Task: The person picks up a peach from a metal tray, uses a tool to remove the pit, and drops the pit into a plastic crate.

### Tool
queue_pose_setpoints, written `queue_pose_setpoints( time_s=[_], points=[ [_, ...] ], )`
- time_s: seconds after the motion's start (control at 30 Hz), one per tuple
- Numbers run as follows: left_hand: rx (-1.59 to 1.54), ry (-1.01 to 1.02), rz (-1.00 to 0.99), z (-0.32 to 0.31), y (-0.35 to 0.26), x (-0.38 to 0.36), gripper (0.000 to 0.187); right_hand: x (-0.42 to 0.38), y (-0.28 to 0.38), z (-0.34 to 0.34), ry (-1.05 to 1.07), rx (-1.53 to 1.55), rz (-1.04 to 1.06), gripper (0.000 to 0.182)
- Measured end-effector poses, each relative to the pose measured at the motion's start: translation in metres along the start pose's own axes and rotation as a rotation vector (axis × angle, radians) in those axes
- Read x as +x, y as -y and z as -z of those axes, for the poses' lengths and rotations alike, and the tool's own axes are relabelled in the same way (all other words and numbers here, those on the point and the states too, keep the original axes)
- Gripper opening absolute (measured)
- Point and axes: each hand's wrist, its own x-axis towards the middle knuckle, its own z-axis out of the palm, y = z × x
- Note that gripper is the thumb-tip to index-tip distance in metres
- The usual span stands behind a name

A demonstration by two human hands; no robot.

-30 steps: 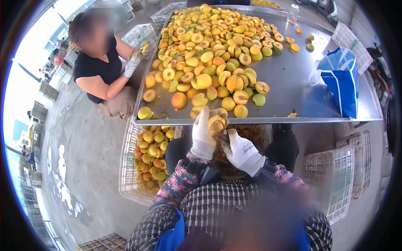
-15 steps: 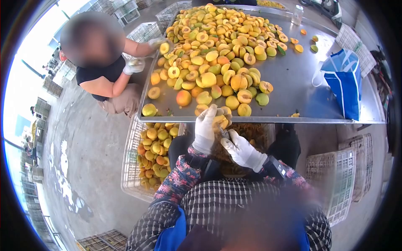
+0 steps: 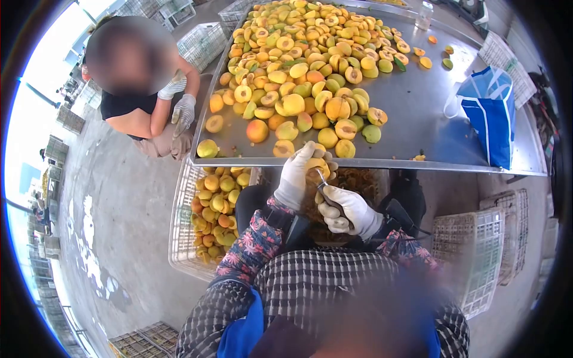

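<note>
My left hand (image 3: 293,180), in a white glove, is closed around a yellow peach (image 3: 315,173) just off the table's front edge. In my gloved right hand (image 3: 353,212) is a small pitting knife (image 3: 332,198) with a dark handle and a curved metal tip. That tip touches the peach; how far it goes in is hidden. Behind my hands, a large heap of whole and halved peaches (image 3: 292,74) covers the left part of the metal table (image 3: 412,101). Peaches also fill a white plastic crate (image 3: 184,238) below, to my left.
A blue-and-white bag (image 3: 489,119) and a clear bottle (image 3: 424,17) stand on the table's right side. Stacked plastic crates (image 3: 468,250) sit on the floor at my right. A co-worker (image 3: 140,107) in gloves is at the table's left edge.
My right hand has turned and drawn slightly back, so the knife shows more. My left hand still holds the peach. The co-worker's hands have moved away from the heap, and the peach there is gone.
</note>
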Motion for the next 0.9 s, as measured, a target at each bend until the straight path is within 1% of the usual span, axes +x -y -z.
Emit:
queue_pose_setpoints(
  time_s=[0.03, 0.13, 0.23, 0.33, 0.37, 0.4, 0.47, 0.53, 0.57, 0.6, 0.67, 0.7, 0.8, 0.87, 0.9],
  points=[
    [-0.077, -0.032, 0.013, -0.003, 0.002, -0.001, 0.031, 0.0, 0.0, 0.004, 0.049, 0.064, -0.011, 0.034],
    [-0.114, 0.035, 0.075, 0.005, 0.009, 0.006, 0.04, -0.002, -0.002, 0.014, 0.123, 0.173, -0.044, 0.037],
    [0.051, 0.022, 0.01, -0.001, 0.012, 0.002, 0.038, -0.009, -0.004, 0.021, 0.174, 0.273, -0.067, 0.038],
    [0.407, 0.032, -0.162, 0.016, 0.017, 0.015, 0.035, -0.026, -0.007, 0.023, 0.228, 0.255, -0.069, 0.039],
    [0.301, -0.087, -0.19, 0.017, 0.016, 0.012, 0.022, -0.034, -0.005, 0.021, 0.185, 0.216, -0.084, 0.039],
    [0.52, -0.151, -0.292, 0.017, 0.009, 0.006, 0.022, -0.044, -0.002, 0.016, 0.074, 0.09, -0.106, 0.036],
    [0.961, -0.287, -0.484, 0.027, -0.013, -0.013, 0.023, -0.048, -0.006, 0.02, -0.29, -0.79, -0.07, 0.031],
    [1.399, -0.381, -0.63, 0.05, -0.055, -0.029, 0.024, -0.056, -0.027, 0.047, -0.429, -1.765, 0.229, 0.034],
    [1.521, -0.448, -0.557, 0.079, -0.077, -0.03, 0.029, -0.06, -0.026, 0.041, -0.434, -1.703, 0.203, 0.045],
    [1.635, -0.52, -0.478, 0.104, -0.089, -0.027, 0.034, -0.06, -0.028, 0.044, -0.421, -1.724, 0.216, 0.047],
    [1.965, -0.662, -0.677, 0.109, -0.098, -0.024, 0.041, -0.058, -0.027, 0.049, -0.394, -1.77, 0.245, 0.05],
    [2.131, -0.728, -0.778, 0.109, -0.104, -0.022, 0.044, -0.055, -0.025, 0.047, -0.406, -1.807, 0.246, 0.049],
    [2.071, -0.529, -0.354, 0.081, -0.096, 0.014, 0.053, -0.046, -0.017, 0.045, -0.437, -1.803, 0.149, 0.051],
    [2.111, -0.418, -0.098, 0.058, -0.085, 0.033, 0.058, -0.044, -0.008, 0.036, -0.41, -1.827, 0.089, 0.051],
    [2.054, -0.39, -0.082, 0.057, -0.082, 0.041, 0.058, -0.044, -0.004, 0.033, -0.4, -1.84, 0.058, 0.051]
  ],
)
